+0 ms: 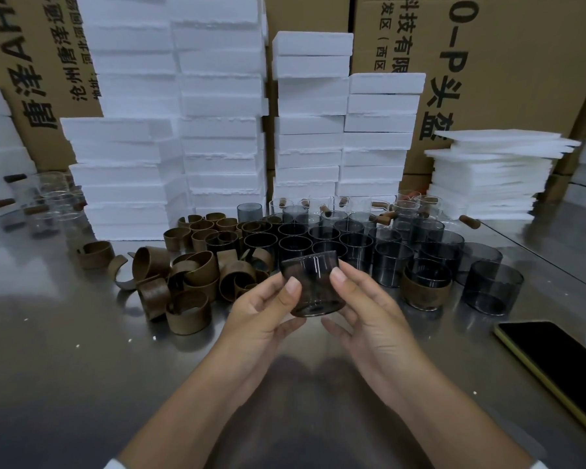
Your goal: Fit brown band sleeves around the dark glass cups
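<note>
I hold one dark glass cup (313,286) above the metal table, tilted toward me, and it looks brownish as if a band wraps it. My left hand (263,313) grips its left side with thumb on the wall. My right hand (362,309) grips the right side, thumb near the rim. A pile of loose brown band sleeves (186,275) lies to the left. Several bare dark glass cups (359,245) stand in rows behind. One cup with a brown sleeve (423,289) stands to the right.
Stacks of white foam boxes (217,130) and cardboard cartons rise at the back. Clear glass cups with wooden handles (48,204) stand far left. A black phone (555,363) in a yellow case lies at the right edge. The steel table (82,384) is reflective.
</note>
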`<state>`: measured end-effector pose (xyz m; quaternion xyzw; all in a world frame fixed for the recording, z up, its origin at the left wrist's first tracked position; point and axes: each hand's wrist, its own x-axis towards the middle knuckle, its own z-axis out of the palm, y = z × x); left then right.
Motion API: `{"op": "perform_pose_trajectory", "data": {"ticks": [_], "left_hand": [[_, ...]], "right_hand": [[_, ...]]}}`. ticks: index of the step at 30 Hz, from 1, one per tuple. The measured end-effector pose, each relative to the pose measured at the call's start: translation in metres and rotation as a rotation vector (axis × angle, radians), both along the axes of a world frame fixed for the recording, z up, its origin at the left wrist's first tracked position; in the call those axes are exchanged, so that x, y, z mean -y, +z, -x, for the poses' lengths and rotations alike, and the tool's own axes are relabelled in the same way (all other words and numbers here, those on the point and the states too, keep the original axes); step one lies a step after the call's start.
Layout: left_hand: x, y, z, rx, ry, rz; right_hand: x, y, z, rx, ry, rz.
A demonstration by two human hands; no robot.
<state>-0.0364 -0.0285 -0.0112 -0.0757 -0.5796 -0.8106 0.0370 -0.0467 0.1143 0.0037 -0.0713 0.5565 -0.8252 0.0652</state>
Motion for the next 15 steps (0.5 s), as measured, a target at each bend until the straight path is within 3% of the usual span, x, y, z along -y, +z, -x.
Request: {"op": "perform_pose_trajectory", "data": {"ticks": [15], "left_hand": [[0.0010, -0.0007, -0.0016, 0.004, -0.027, 0.085]], "right_hand": [[-0.0004, -0.0019, -0.0010, -0.023, 0.014, -0.112]]}}
